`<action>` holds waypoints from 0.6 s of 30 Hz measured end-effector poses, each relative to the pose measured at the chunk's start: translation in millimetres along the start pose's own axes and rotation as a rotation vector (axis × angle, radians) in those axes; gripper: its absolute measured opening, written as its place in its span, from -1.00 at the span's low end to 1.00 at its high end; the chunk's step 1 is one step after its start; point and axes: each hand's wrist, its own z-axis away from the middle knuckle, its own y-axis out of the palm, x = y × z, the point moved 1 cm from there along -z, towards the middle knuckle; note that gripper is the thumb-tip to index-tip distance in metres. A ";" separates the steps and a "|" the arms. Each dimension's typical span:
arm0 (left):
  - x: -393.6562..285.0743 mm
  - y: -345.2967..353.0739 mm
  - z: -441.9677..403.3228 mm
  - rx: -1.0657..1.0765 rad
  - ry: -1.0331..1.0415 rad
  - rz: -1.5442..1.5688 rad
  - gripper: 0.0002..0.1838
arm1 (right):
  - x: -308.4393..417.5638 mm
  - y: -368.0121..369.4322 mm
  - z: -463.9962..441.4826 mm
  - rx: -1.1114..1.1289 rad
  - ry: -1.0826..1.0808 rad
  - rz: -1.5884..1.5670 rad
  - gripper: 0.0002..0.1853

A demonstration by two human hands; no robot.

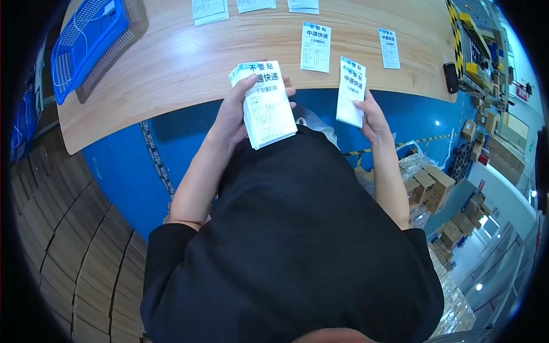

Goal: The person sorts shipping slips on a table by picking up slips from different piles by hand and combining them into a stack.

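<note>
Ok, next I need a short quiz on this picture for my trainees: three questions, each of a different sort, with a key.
1. Multiple choice: What does the left hand hold?
A) a pair of scissors
B) a thick stack of printed slips
C) a roll of tape

2. True or false: The right hand is empty.

3. Fill in the blank: In the picture, the blue basket is at the ____ end of the wooden table.

Key:
1. B
2. False: the right hand holds a thinner set of slips.
3. left
</note>
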 end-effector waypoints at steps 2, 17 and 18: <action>2.8 21.3 -12.6 -0.015 0.097 -0.100 -0.33 | 5.9 20.4 9.9 0.119 0.022 0.001 -0.39; 17.4 110.5 -1.4 0.199 0.308 -0.095 -0.19 | 47.3 66.2 67.7 0.285 -0.222 0.158 -0.49; 20.5 114.5 1.9 0.190 0.309 -0.178 -0.17 | 48.8 66.9 68.5 0.256 -0.230 0.096 -0.50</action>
